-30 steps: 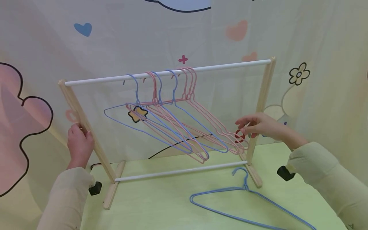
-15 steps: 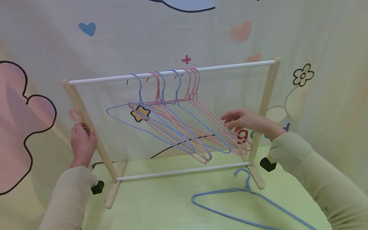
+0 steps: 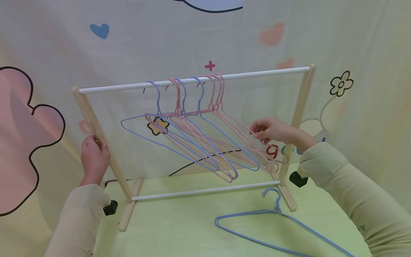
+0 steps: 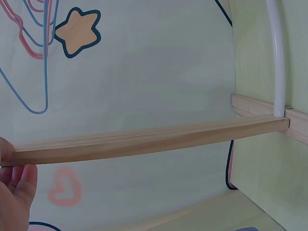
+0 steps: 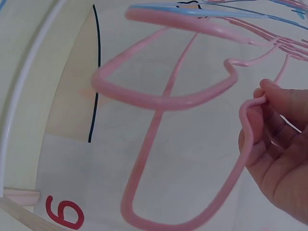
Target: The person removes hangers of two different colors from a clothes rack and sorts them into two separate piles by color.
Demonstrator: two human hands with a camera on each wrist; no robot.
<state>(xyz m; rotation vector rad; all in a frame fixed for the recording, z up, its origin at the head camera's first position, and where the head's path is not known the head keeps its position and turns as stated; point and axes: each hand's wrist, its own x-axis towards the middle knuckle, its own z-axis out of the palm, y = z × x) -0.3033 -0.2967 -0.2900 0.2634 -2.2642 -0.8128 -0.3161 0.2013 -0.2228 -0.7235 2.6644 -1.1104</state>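
Hands (image 3: 95, 156) (image 3: 273, 131) grip wooden post (image 4: 149, 145) (left) and pinch pink hanger (image 5: 249, 137) (right), lowest blue hangers (image 3: 277, 210) cropped

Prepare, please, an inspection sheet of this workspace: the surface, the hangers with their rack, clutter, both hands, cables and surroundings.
Surface: pale green tabletop, bearing the rack's wooden feet.
Job's things: clothes rack; pink wire hangers and blue wire hangers hang in mixed order from its white upper rail.
Clutter: loose blue hangers lie overlapping on the tabletop, in front of the white lower rail.
Left hand: grips the left wooden post.
Right hand: pinches one pink hanger.
Cables: nothing seen.
Surroundings: pale curtain behind, printed with hearts, a star and a flower.
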